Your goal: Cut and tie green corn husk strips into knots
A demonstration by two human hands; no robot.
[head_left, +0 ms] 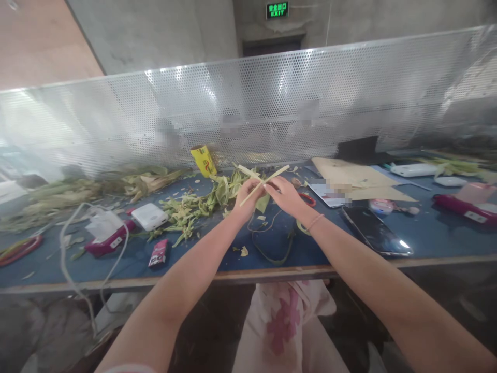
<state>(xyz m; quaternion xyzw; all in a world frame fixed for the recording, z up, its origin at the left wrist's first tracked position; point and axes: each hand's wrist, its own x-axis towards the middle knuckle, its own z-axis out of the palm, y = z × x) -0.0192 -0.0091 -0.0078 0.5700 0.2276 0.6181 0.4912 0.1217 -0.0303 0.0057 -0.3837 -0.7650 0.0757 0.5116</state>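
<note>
Left hand: fingers pinching crossed pale strips
Right hand: fingertips closed on the strips
Tabletop: smartphone, green leaves

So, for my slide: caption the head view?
Left hand and right hand hold crossed pale strips above a blue table.

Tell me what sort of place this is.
Probably a workroom in a larger building: loose leaves lie scattered over a long blue table, a perforated metal screen stands along its far side, and a lit exit sign shows against a grey wall.
</note>
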